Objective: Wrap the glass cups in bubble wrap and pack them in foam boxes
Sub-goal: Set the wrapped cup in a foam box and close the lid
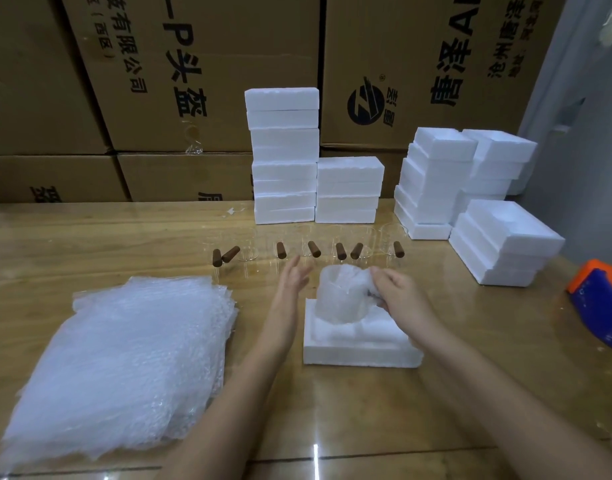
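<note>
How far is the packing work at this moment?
Done: one wrapped cup stands in the foam tray. In hand: the right hand grips its wrap; the left hand is open beside. Left: the row of bare glass cups behind, and this tray has no lid.

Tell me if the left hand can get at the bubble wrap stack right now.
Probably yes. The left hand is open and holds nothing, and the bubble wrap stack lies uncovered beside that forearm, with only bare table between.
</note>
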Demonstrator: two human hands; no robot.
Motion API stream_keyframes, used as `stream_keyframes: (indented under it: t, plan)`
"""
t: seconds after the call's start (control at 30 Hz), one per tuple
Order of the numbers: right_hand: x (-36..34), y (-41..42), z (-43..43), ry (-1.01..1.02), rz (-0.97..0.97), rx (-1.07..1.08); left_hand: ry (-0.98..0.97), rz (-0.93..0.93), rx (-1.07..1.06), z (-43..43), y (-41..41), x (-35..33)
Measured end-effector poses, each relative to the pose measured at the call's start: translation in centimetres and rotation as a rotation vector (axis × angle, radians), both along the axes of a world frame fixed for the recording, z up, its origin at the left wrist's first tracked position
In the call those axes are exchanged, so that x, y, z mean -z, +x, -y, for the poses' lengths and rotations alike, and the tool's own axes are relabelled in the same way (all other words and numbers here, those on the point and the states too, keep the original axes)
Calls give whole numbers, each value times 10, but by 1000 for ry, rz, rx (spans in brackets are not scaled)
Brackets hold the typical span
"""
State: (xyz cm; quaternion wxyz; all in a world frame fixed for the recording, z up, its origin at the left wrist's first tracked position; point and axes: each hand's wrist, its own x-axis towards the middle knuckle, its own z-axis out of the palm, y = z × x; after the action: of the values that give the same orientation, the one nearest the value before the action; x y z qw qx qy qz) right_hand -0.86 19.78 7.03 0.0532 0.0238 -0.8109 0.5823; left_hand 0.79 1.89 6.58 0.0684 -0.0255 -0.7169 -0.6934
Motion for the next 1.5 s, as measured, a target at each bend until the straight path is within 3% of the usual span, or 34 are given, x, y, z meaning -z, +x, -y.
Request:
stream_keyframes:
  t: [0.13,0.33,0.73,1.03,1.1,1.2,1.3,1.43,1.5]
  plan:
    - [4,-3,-9,185,-58,54,-126,63,-122,12,8,42]
    - [14,1,-3,411,-113,51,-271,57,-71,14,6,58]
    - [26,-4,15,507,-20,-62,-331,17,-71,14,3,64]
    - [17,-4,12,1084,-16,-69,-329,7,-80,14,1,66]
    - [5,-7,10,1095,-130,-22,-329,9,-77,15,1,67]
    - [-15,-12,2,869,-313,-70,-322,-1,-81,15,1,69]
    - [-30,-15,6,699,-32,-333,-321,-7,-84,15,0,69]
    - [-32,-29,22,995,157,-373,-252,-80,-153,14,-1,54]
    - [-32,-34,32,1061,177,-368,-337,-128,-94,14,-9,36]
